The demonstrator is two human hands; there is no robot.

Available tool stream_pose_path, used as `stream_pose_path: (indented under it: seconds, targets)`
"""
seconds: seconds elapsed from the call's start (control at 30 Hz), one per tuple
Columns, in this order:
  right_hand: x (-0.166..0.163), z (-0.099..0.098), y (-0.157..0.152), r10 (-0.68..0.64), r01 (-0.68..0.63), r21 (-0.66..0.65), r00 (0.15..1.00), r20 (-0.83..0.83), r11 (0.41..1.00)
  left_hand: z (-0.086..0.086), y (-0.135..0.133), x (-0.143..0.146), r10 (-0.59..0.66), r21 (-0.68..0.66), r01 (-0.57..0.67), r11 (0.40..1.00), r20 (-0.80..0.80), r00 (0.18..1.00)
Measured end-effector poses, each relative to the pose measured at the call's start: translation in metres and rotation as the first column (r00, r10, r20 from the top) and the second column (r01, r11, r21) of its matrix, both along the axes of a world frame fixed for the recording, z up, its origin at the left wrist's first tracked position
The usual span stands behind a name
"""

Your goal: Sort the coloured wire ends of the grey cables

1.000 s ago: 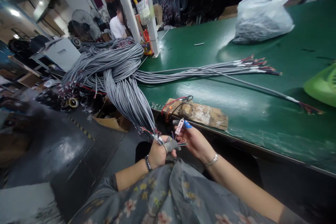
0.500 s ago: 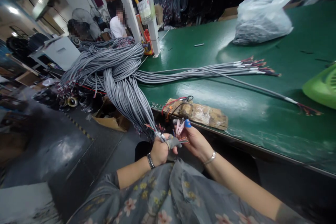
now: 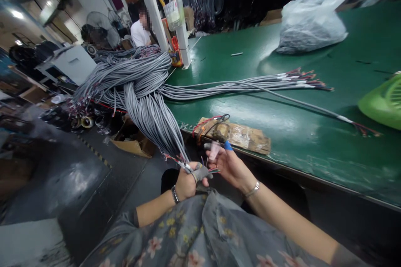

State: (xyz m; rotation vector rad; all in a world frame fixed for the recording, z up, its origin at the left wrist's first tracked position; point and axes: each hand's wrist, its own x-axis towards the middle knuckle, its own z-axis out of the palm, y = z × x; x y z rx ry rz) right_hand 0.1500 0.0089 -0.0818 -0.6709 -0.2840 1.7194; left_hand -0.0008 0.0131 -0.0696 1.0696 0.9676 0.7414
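Note:
My left hand (image 3: 187, 183) is closed around the stripped end of one grey cable (image 3: 188, 167), with a grey cot on the thumb. That cable comes from a thick bundle of grey cables (image 3: 147, 104) hanging off the green table's edge. My right hand (image 3: 230, 166) sits just to the right, fingers pinched on a small pale pink connector (image 3: 214, 150); a blue cot covers one fingertip. Thin coloured wires stick out between the two hands.
More grey cables (image 3: 250, 83) lie across the green table (image 3: 282, 133), ending in red-tipped wires. A worn cardboard pad (image 3: 241, 135) rests at the near edge. A white plastic bag (image 3: 310, 21) sits far right, a green fan (image 3: 384, 102) at right. Another person (image 3: 140, 29) sits behind.
Both hands stay together at the cable end with small shifts. The pink connector in my right hand has turned and moved slightly up and right.

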Motion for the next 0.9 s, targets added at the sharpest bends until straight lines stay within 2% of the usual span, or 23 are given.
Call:
stream_pose_path:
  seconds: [0.2, 0.3, 0.37, 0.5, 0.6, 0.67, 0.77, 0.9]
  targets:
    - [-0.003, -0.005, 0.001, -0.130, 0.132, 0.005, 0.973, 0.193, 0.991, 0.004, -0.001, 0.010, 0.163, 0.066, -0.166, 0.984, 0.042, 0.986]
    - [-0.005, -0.010, -0.001, -0.297, 0.286, 0.084, 0.884, 0.361, 0.955, 0.006, 0.000, 0.016, 0.183, 0.069, -0.185, 0.980, 0.036, 0.982]
    - [-0.006, -0.012, -0.001, -0.339, 0.323, 0.110, 0.850, 0.403, 0.940, 0.006, 0.000, 0.019, 0.185, 0.076, -0.186, 0.980, 0.029, 0.982]
    - [-0.005, -0.011, 0.002, -0.175, 0.169, 0.046, 0.955, 0.240, 0.985, 0.004, 0.001, 0.021, 0.181, 0.102, -0.180, 0.978, 0.000, 0.983]
    - [-0.005, -0.011, 0.006, -0.078, 0.075, 0.031, 0.991, 0.112, 0.997, 0.001, 0.002, 0.021, 0.171, 0.103, -0.168, 0.980, -0.025, 0.985]
    - [-0.005, -0.012, 0.008, -0.071, 0.068, 0.037, 0.995, 0.073, 0.997, -0.001, 0.002, 0.020, 0.158, 0.109, -0.153, 0.982, -0.041, 0.987]
    - [-0.007, -0.012, 0.009, -0.127, 0.125, 0.031, 0.991, 0.044, 0.992, -0.004, 0.002, 0.018, 0.150, 0.121, -0.141, 0.983, -0.064, 0.987]
    - [-0.008, -0.012, 0.010, -0.174, 0.175, -0.022, 0.984, 0.023, 0.984, -0.006, 0.002, 0.014, 0.136, 0.136, -0.125, 0.983, -0.079, 0.988]
